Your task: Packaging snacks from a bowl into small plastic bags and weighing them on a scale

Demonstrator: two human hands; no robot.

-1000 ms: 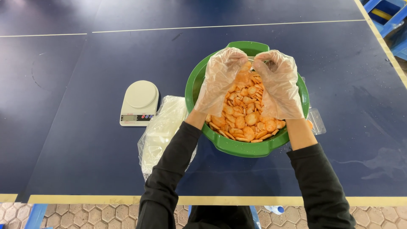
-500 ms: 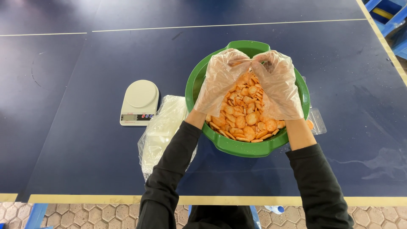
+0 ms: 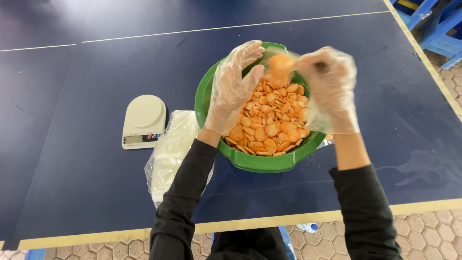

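A green bowl (image 3: 210,94) full of round orange crackers (image 3: 267,125) stands on the dark blue table (image 3: 86,183). Both my hands wear clear plastic gloves and hover over the bowl. My right hand (image 3: 332,86) is closed on a small clear bag of crackers (image 3: 280,66), blurred by motion, above the bowl's far rim. My left hand (image 3: 233,89) is raised beside that bag with fingers spread and nothing in it; whether the thumb touches the bag is unclear.
A white kitchen scale (image 3: 144,120) sits left of the bowl. A stack of clear plastic bags (image 3: 171,154) lies between scale and bowl. Blue furniture (image 3: 433,29) stands past the table's right edge. A yellow-trimmed table edge (image 3: 240,224) runs close to my body.
My hands were pressed together over the crackers; now they have parted. The right hand lifted a filled small bag and the left hand opened. The view shifted slightly right.
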